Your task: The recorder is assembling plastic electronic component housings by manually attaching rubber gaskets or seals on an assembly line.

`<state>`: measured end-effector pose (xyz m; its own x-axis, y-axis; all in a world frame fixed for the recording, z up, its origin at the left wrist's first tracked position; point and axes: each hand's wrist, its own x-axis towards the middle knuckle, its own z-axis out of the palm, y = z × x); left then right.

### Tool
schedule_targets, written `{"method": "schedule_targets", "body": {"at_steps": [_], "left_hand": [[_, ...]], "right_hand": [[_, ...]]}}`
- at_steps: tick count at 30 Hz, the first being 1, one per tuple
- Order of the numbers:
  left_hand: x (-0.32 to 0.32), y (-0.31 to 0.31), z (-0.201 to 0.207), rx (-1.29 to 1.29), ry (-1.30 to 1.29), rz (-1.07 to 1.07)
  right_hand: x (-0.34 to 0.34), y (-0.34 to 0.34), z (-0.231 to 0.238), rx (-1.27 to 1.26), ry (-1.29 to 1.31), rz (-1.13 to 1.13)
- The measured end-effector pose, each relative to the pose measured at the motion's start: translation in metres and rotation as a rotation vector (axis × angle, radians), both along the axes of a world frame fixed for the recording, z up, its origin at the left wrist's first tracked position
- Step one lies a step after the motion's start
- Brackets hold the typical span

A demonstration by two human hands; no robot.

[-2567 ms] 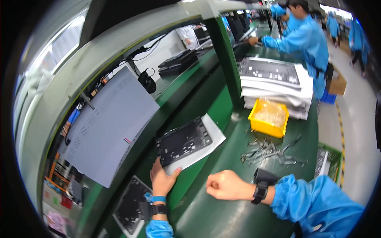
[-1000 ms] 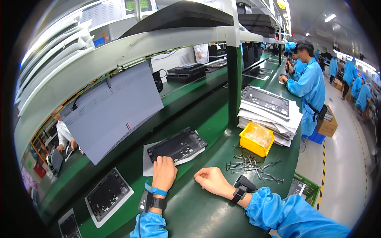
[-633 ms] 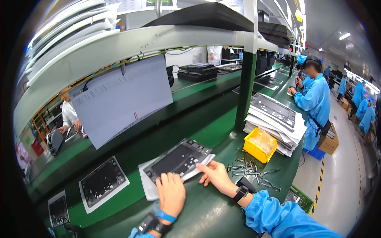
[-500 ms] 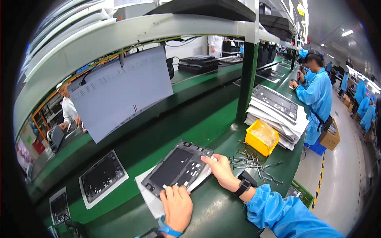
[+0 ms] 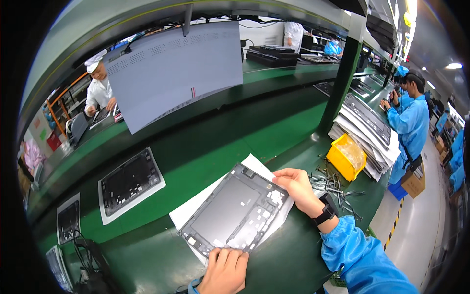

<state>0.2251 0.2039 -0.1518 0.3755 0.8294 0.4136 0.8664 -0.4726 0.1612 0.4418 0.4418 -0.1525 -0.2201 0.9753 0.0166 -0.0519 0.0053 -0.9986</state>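
Note:
A thin, dark grey tablet housing [image 5: 223, 196], its inner side showing white pads and small cutouts, lies over a white sheet [image 5: 188, 213] on the green bench. Glare brightens its surface. At the near edge, my left hand [image 5: 225, 271] has its fingers curled over the rim, the thumb hidden. My right hand [image 5: 299, 192] pinches the right edge near the far corner, thumb and forefinger together. Whether the housing touches the sheet everywhere, I cannot tell. A black wristband [image 5: 325, 211] sits at my right wrist.
To the left, two similar housings [image 5: 129, 181] [image 5: 68, 220] lie on white sheets. At right are a yellow bin [image 5: 346, 157], scattered metal tools [image 5: 338, 188] and a stack of sheets [image 5: 364, 142]. A grey panel [image 5: 176, 73] hangs ahead; a green post [image 5: 340, 83] rises beside the stack. Co-workers stand beyond.
The view has shifted, so the bench things sit elsewhere in the picture. The housing now looks larger and shinier, tilted differently, with both hands still on its edges.

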Motion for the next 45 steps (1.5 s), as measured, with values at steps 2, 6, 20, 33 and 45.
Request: {"method": "schedule_targets", "body": {"at_steps": [2, 6, 20, 33, 45], "left_hand": [[-0.007, -0.005, 0.000, -0.011, 0.001, -0.071], [-0.010, -0.012, 0.003, -0.081, -0.030, -0.191], [0.020, -0.028, 0.008, -0.199, -0.130, -0.478], [-0.025, 0.035, 0.017, 0.207, -0.394, -0.092], [-0.048, 0.072, -0.011, 0.270, -0.494, 0.030]], "right_hand": [[0.002, 0.001, 0.005, -0.006, -0.060, 0.029], [0.015, 0.004, 0.012, 0.006, -0.145, 0.265], [0.071, 0.003, 0.068, 0.445, -0.656, 0.069], [0.129, 0.040, 0.031, 0.537, -0.900, -0.035], [0.125, 0.043, 0.028, 0.521, -0.954, -0.066]]}}
